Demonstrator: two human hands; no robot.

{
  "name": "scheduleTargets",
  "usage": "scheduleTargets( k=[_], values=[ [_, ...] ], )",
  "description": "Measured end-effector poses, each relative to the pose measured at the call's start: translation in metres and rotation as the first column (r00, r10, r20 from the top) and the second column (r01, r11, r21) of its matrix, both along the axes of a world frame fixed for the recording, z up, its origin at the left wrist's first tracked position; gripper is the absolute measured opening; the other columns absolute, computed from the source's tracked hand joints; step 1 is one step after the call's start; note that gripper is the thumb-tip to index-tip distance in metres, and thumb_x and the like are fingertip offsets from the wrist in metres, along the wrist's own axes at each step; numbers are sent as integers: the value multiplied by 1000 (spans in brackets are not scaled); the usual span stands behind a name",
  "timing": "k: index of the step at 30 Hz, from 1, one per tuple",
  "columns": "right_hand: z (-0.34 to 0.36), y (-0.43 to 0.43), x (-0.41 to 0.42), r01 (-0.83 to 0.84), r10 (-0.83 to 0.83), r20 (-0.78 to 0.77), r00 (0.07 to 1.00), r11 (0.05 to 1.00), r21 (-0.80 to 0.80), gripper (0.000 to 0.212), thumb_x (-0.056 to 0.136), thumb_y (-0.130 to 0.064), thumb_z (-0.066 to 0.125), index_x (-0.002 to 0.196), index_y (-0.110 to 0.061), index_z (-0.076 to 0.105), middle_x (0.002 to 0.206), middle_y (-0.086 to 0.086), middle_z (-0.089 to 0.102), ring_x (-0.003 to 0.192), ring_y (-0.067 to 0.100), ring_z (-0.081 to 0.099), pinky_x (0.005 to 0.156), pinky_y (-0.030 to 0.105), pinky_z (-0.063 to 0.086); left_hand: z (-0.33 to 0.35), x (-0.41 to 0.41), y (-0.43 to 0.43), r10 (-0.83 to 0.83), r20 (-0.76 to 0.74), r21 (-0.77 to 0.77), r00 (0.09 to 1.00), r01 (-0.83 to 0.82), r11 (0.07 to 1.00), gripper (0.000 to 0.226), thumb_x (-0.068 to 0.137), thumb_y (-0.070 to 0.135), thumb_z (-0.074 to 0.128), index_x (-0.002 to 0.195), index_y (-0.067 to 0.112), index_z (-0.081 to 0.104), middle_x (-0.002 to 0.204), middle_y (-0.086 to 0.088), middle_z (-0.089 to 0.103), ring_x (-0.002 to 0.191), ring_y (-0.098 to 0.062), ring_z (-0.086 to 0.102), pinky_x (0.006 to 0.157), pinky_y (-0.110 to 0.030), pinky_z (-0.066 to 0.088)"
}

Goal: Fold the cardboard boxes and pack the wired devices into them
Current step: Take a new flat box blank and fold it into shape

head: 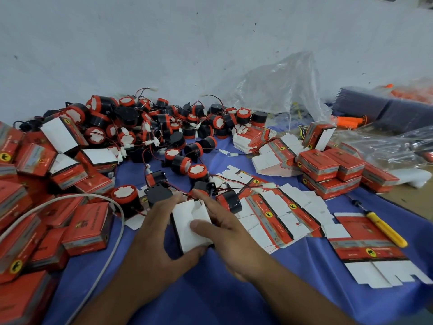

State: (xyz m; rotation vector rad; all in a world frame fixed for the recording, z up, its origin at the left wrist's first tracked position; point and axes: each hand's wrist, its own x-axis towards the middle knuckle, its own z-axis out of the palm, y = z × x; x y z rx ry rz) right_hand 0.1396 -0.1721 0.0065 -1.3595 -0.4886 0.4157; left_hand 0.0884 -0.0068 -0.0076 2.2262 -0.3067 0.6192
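Worktop (210, 289): covered in blue cloth and heavily loaded.

Wired devices (150, 127): a large heap at the far centre, with the leads tangled across one another. A few loose units lie just beyond the hands.

Folded boxes (86, 231): massed at the left, with a second stack at the right.

Flat blanks (276, 214): fanned out to the right of the work area, printed side mostly up.

Box (185, 235): at near centre, held just over the worktop, with its white end flaps (182, 214) facing up. It cannot be determined whether a device is already inside.

Left hand (152, 231): wraps the box from its left side, thumb under the near edge.

Right hand (227, 228): fingers lie along the box's right side and the thumb presses on the white flap.

Assessment: the step in hand is closing one end of this box.

Recommendations:
- Keep the left grip square so the walls do not skew.
- Fold the side flaps in first.
- Run the thumb along the crease, then seat the tuck tab fully inside the wall.
- Keep the red and black leads nearby clear of the closing flap; a trapped wire would hold it proud.

Screwdriver (384, 228): yellow-handled, lies well apart at the right and is not needed for this step.
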Motion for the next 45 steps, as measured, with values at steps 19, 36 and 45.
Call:
scheduleTargets(
  k=[19,36,45],
  values=[
    [8,-3,5,-51,59,81,995,994,-96,68,97,6,53,137,-49,44,132,-28,62,121,-3,58,105,25,47,6,-4,-2,-19,96,106,995,9,994,80,74,52,70,141,16,45,143,7,43,136,-8,40,108,-16,33],
    [1,5,1,11,-5,114,993,999,-52,50,93,-28,60,127,-63,52,135,-29,57,126,-9,51,108,24,43,4,-5,-5,49,85,132,995,-60,989,84,73,58,67,140,11,48,143,6,43,135,-6,37,108,-17,32],
    [7,-2,4,125,-88,208,974,977,-174,50,92,-29,67,138,-41,51,121,-23,68,112,2,65,92,24,53,4,-4,-4,17,127,114,992,-32,993,80,74,61,66,142,29,40,142,21,37,136,11,27,106,-9,29]
  ],
)
